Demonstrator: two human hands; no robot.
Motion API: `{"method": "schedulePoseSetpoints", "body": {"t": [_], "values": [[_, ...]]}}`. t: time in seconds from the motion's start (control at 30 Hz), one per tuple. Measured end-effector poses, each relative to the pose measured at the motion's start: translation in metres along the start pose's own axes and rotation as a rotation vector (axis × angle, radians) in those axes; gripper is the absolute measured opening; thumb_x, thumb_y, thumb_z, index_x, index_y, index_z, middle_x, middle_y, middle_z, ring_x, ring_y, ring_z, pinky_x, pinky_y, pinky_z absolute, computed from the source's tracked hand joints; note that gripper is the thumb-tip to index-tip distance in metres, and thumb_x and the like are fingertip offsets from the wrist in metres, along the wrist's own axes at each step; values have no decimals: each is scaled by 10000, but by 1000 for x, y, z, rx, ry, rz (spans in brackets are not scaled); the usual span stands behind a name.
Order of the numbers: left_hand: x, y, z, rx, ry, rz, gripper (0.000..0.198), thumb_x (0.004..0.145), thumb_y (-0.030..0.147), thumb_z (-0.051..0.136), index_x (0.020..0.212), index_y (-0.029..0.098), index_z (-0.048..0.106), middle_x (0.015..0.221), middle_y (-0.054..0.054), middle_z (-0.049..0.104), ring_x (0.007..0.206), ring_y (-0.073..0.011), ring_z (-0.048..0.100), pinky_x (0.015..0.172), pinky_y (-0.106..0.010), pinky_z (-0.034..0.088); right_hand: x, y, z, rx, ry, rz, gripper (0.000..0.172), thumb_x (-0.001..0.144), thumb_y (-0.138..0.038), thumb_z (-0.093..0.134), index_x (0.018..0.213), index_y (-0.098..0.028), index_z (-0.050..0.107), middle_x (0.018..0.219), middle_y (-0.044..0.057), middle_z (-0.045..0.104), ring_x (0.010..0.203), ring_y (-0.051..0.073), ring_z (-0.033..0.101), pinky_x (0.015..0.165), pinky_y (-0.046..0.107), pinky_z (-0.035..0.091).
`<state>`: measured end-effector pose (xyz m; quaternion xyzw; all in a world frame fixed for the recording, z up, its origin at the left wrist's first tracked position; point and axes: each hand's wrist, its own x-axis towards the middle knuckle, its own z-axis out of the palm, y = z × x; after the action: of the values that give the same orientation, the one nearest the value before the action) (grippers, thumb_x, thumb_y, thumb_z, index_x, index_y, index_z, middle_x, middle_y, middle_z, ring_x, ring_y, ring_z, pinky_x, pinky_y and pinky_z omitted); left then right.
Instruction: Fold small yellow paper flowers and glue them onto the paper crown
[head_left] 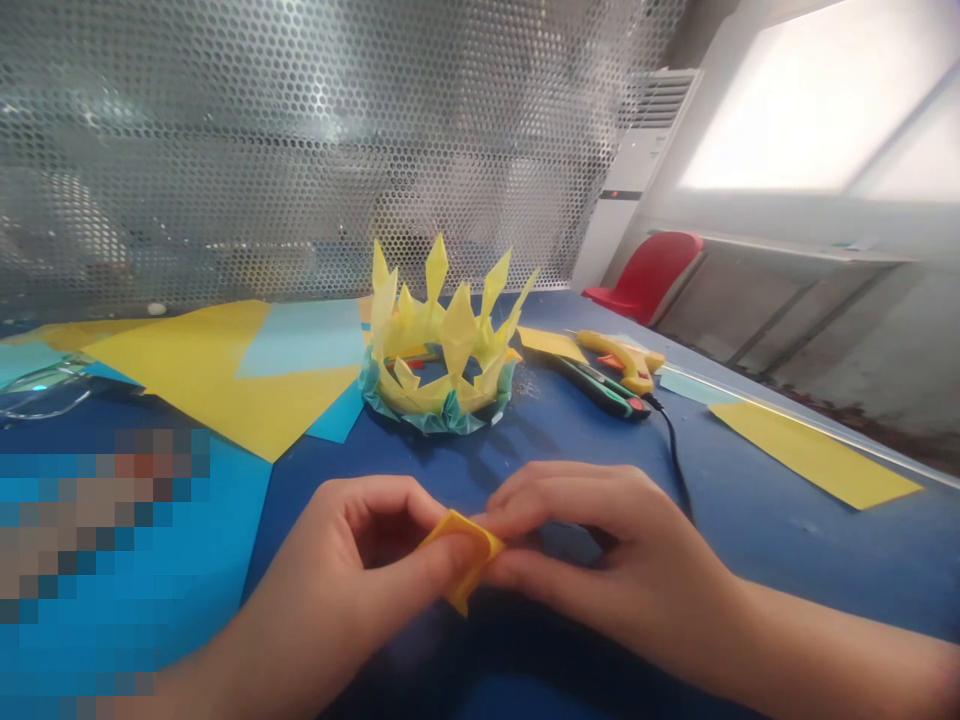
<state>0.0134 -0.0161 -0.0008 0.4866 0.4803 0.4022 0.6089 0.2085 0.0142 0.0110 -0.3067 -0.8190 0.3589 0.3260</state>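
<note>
Between my two hands is a small folded piece of yellow paper (466, 592), held above the front of the blue table. My left hand (360, 570) pinches it with the thumb across its face and the fingers behind. At its right edge, the thumb and fingertips of my right hand (607, 550) grip the same paper. Just beyond my hands stands a paper crown (457, 345) with tall pale yellow diamond-shaped points and a crumpled teal band around its base.
Yellow sheets (217, 370) and a light blue sheet (307, 335) lie at the left. Right of the crown are a green-handled cutter (607, 388), a yellow glue gun (637, 365) with a black cord, and a yellow strip (814, 450). A perforated metal panel (300, 150) rises behind.
</note>
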Motion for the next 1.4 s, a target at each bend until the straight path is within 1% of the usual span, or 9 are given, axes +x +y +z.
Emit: {"method": "schedulePoseSetpoints", "body": {"t": [0.13,0.4,0.63,0.83,1.0,1.13,1.23,1.3,1.4], "values": [[-1,2,-1,-2,-2,13,237,748,389,751,631,187,708,643,10,716,631,-108,626,610,-155,478,1,0,-1,39,28,31,88,799,-289,741,780,-204,744,761,7,740,675,119,678,653,197,524],[0,-1,-1,34,13,46,141,748,329,737,676,208,746,696,-3,752,680,-151,678,633,-187,516,5,-2,2,49,82,155,280,822,-442,684,669,-208,699,691,3,727,627,129,640,612,217,490],[-2,-1,3,111,31,52,107,759,270,712,801,256,810,774,-6,786,716,-176,716,619,-200,534,3,1,3,-28,86,191,282,832,-410,671,645,-200,655,667,-1,705,603,122,600,582,229,453],[-4,3,5,83,-10,39,57,722,267,745,740,233,787,729,11,775,699,-168,715,619,-184,535,2,-2,2,-80,79,158,277,846,-344,646,619,-195,593,634,-8,665,581,108,566,560,218,432],[-2,2,5,197,-31,22,155,725,335,746,676,189,735,710,-7,754,694,-176,690,616,-202,512,-1,-6,3,-109,9,99,249,866,-275,614,637,-175,606,631,4,626,587,103,551,588,211,447],[0,-2,4,455,-74,187,192,816,300,639,675,185,701,737,-19,714,714,-169,641,640,-236,482,-3,-6,4,-116,-68,37,258,891,-222,558,644,-160,602,652,17,607,600,101,543,585,203,442],[0,-3,1,606,-118,319,172,815,214,618,652,183,664,724,1,651,662,-130,573,589,-223,426,-2,-6,5,-122,-76,-25,281,894,-187,519,616,-163,549,611,-4,540,573,92,493,559,194,414],[0,-2,0,575,-149,308,161,810,199,625,654,181,659,728,7,640,648,-119,561,569,-214,416,-1,-6,4,-131,-70,-25,343,927,-202,473,586,-170,487,576,-26,474,534,79,435,524,184,382],[-1,1,1,326,-122,166,140,813,251,659,691,185,681,693,14,673,646,-114,604,596,-194,457,0,-6,3,-57,-64,8,370,966,-313,452,625,-174,493,591,-31,492,538,77,441,519,174,384]]}}
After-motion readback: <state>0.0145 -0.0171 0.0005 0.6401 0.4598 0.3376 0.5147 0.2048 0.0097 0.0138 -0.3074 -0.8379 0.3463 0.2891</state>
